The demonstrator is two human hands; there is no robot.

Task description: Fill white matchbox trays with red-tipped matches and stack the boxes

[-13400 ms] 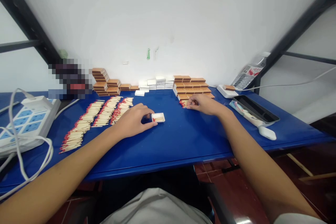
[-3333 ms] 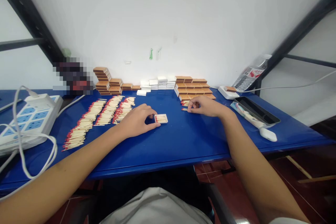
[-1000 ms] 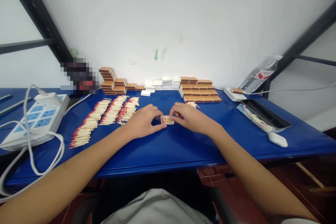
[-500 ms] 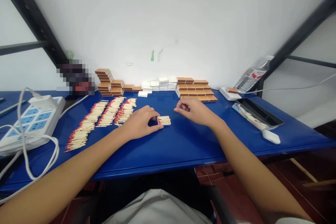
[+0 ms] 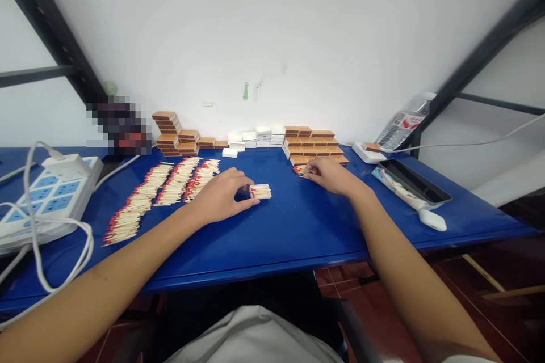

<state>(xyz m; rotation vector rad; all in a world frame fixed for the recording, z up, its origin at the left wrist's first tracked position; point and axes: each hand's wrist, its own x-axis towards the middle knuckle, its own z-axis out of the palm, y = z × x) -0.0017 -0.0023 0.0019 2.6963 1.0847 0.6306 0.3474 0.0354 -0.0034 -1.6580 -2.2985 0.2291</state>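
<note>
A small white matchbox tray with red-tipped matches in it lies on the blue table. My left hand rests beside it, fingers curled against the tray's left end. My right hand is farther right, its fingertips pinched at a small heap of loose matches in front of a brown stack of matchbox sleeves. What the pinch holds is too small to make out.
Rows of loose matches cover the left of the table. More brown sleeves and white trays line the wall. A power strip with cables sits far left; a black tray, white mouse and bottle lie right.
My right hand left the white tray and moved back right to the small heap of matches by the brown stack. My left hand stayed on the tray.
</note>
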